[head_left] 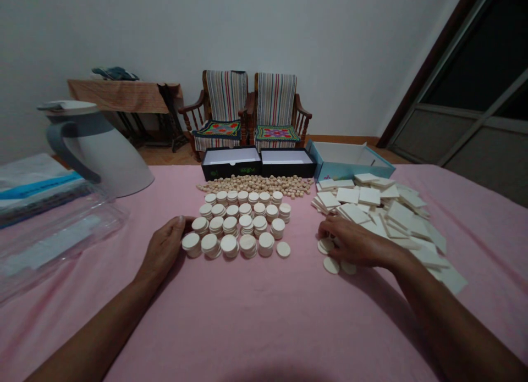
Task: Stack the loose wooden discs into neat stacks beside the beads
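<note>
Stacks of pale round discs [229, 244] stand in several rows on the pink cloth. One single disc [283, 250] lies at the right end of the front row. My left hand [164, 244] rests beside the left edge of the stacks, its fingers partly hidden behind the thumb and the discs. My right hand [346, 240] is over a few loose discs [331, 265], fingers bent down onto them; whether it grips one is hidden. Right of it lies a heap of pale square tiles [399, 214].
Small wooden beads [259, 185] lie behind the stacks. Beyond them are two black boxes [231, 170] and a light blue box [350, 169]. A white jug [111, 156] and clear plastic packaging [61, 242] are at the left. Two chairs stand behind.
</note>
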Available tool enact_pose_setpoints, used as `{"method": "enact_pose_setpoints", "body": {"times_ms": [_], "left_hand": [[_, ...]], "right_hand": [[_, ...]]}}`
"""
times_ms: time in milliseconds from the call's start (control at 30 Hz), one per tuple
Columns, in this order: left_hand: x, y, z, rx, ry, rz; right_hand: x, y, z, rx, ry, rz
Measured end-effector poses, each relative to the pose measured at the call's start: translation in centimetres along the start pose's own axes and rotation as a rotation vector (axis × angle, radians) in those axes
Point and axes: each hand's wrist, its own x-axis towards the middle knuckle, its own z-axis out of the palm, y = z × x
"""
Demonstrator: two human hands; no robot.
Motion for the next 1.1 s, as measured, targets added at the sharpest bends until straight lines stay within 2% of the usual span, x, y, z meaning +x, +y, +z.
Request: {"method": "enact_pose_setpoints", "body": {"times_ms": [133, 300, 433, 600, 733, 833, 967, 1100], "left_hand": [[-0.1, 0.3, -0.1, 0.005, 0.002, -0.007], [-0.1, 0.4, -0.1, 0.003, -0.005, -0.016], [-0.1, 0.3, 0.0, -0.017, 0.003, -0.024], [0.0, 0.1, 0.0, -0.021, 0.000, -0.005], [0.0, -0.1, 0.0, -0.028, -0.005, -0.005], [0.0, -0.1, 0.0, -0.033, -0.005, -0.017], [0.0, 0.0, 0.1, -0.025, -0.008, -0.017], [-0.1, 0.3, 0.0, -0.036, 0.004, -0.010]], "right_hand": [[0.6, -2.3, 0.6, 0.104, 0.145, -0.044], [1.7, -5.8, 2.9, 0.263, 0.319, -0.121], [1.9, -6.9, 4.1, 0.295, 0.348, -0.133], [1.9, -7.4, 4.6, 0.283, 0.357, -0.081], [1.9, -6.7, 3.8, 0.288, 0.349, -0.096], [1.5, -4.7, 2.3, 0.210, 0.359, -0.027], [0.5, -1.4, 0.5, 0.004, 0.230, 0.182], [0.0, 0.0, 0.3, -0.129, 0.075, 0.272]]}}
